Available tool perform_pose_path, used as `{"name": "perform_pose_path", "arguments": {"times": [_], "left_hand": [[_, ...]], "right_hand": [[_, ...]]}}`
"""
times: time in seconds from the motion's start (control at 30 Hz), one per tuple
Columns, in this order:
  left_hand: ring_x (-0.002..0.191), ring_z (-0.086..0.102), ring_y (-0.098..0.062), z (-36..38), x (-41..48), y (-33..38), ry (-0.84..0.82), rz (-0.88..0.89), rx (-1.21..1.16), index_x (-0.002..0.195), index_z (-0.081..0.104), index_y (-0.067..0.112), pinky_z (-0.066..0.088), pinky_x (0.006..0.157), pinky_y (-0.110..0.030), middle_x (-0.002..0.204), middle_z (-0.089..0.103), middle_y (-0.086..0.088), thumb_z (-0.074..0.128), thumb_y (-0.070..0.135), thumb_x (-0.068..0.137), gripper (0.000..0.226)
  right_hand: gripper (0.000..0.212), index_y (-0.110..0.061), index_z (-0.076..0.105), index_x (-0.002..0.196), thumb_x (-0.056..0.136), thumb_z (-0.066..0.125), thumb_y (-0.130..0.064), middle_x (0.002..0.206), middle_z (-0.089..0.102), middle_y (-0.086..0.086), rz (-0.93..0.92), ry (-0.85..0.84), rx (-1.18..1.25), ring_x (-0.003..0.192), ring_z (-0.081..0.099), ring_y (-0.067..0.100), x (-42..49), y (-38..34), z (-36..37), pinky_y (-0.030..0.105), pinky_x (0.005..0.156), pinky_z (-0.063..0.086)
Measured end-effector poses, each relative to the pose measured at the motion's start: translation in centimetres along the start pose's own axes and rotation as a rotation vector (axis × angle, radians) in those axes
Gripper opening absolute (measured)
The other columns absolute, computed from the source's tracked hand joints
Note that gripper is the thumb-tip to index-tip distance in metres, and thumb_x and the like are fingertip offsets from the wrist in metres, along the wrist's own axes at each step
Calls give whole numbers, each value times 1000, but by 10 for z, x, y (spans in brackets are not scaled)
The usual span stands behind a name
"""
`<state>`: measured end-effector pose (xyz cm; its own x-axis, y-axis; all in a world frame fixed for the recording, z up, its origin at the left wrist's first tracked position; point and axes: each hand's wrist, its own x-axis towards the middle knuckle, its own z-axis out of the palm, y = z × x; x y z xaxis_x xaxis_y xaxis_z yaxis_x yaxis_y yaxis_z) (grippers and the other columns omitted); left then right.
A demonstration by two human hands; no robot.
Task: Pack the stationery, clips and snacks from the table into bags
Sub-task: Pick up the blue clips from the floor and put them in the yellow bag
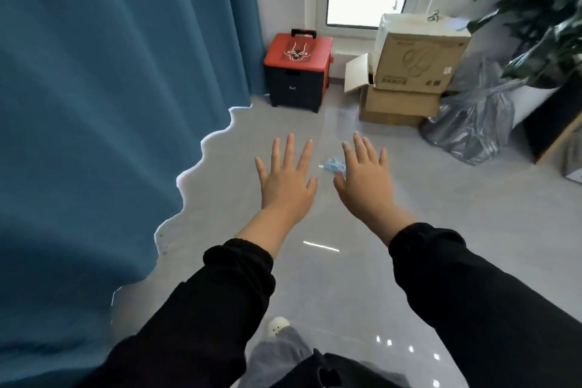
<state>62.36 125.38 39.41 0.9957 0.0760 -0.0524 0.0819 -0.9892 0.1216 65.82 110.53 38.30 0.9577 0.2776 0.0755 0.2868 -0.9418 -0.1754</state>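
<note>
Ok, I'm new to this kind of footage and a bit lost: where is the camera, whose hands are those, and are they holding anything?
No machine here. One camera sits on a person's head, looking forward and down, so you see their own arms. The left hand and right hand are stretched out, fingers spread, holding nothing. Beneath them is a glossy grey floor, no table in view. A small light-blue thing shows beside the right thumb, too blurred to name. Further back stand a blue curtain, a red-and-black box and stacked cardboard boxes.
</note>
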Motion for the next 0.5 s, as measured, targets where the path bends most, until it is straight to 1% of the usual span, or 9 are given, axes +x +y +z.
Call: {"name": "perform_pose_path", "arguments": {"times": [0.07,0.2,0.33,0.4,0.5], "left_hand": [[146,-13,-28,-6,38,-4,6,41,23,150,-10,31,1,112,-61,159,-14,-3,29,45,99,66],[146,-13,-27,4,146,0,4,90,-14,150,-9,31,2,111,-61,159,-13,-4,34,42,98,68],[145,-14,-27,45,262,13,-26,105,-29,150,-9,31,1,112,-60,159,-15,-4,36,40,98,70],[145,-14,-27,76,322,23,-57,70,-29,150,-10,31,1,112,-60,159,-16,-4,35,40,98,70],[146,-14,-27,124,406,44,-131,-72,-112,150,-9,31,2,112,-61,159,-15,-5,35,40,98,69]], "right_hand": [[58,-8,28,146,95,46,-30,157,16,15,34,8,3,146,14,30,34,3,1,52,116,11],[56,-5,39,141,91,53,-27,154,25,18,122,30,43,142,24,34,123,39,21,54,113,18],[59,-6,36,143,91,51,-29,155,21,17,176,-35,54,142,22,33,216,97,70,53,114,16],[60,-6,34,144,91,51,-28,156,19,16,181,-93,46,143,20,32,270,129,100,52,114,15],[62,-6,29,145,91,49,-27,157,15,16,216,-201,81,144,16,31,351,178,145,51,115,13]]}}
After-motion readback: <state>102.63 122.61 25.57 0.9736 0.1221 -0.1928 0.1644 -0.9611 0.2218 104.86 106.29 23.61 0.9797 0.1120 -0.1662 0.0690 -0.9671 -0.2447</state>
